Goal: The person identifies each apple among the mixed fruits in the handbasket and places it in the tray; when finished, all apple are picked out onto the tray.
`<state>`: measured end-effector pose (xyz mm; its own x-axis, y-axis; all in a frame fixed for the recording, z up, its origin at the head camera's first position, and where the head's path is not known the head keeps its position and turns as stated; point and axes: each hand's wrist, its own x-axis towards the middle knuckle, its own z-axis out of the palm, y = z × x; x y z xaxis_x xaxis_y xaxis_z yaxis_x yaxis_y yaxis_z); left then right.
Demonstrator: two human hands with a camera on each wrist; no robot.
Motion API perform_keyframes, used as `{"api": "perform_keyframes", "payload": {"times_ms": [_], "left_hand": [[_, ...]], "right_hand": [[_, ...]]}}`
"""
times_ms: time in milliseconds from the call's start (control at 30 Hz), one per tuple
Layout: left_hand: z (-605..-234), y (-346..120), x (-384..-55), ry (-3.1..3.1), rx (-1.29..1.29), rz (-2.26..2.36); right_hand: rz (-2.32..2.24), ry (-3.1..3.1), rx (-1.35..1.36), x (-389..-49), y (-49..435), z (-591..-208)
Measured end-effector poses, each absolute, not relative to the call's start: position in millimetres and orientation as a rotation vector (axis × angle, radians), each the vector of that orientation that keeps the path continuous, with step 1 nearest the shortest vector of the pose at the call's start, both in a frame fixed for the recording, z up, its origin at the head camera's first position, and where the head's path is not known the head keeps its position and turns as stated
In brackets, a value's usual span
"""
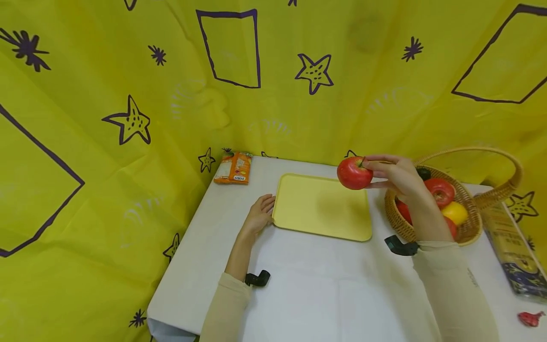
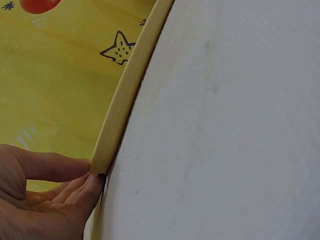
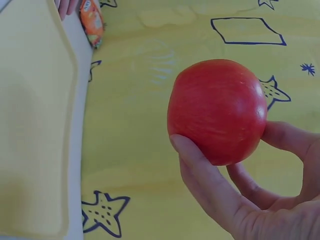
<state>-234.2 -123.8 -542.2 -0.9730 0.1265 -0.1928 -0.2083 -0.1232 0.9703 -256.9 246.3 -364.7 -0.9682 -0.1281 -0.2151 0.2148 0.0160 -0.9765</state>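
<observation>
The right grip (image 1: 403, 176) pinches a red apple (image 1: 351, 175). Leftward and below lies the yellow tray (image 1: 314, 205), its edge held by the left grip (image 1: 258, 214).

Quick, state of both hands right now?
Left hand: closed, pinching the rim of the yellow tray.
Right hand: closed, holding a red apple.

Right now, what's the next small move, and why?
Probably lower the red fruit onto the tray. The right hand holds it in the air, overlapping the tray's far right corner in the head view, and the left hand holds the tray's edge, which should help keep it steady.
</observation>
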Motion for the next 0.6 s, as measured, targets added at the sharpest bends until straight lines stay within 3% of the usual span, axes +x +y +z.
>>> {"api": "perform_keyframes", "payload": {"times_ms": [600], "left_hand": [[-542.1, -122.8, -233.3, 1.898, -0.077, 2.223]], "right_hand": [[-2.035, 2.006, 0.024, -295.8, 203.5, -387.8]]}}
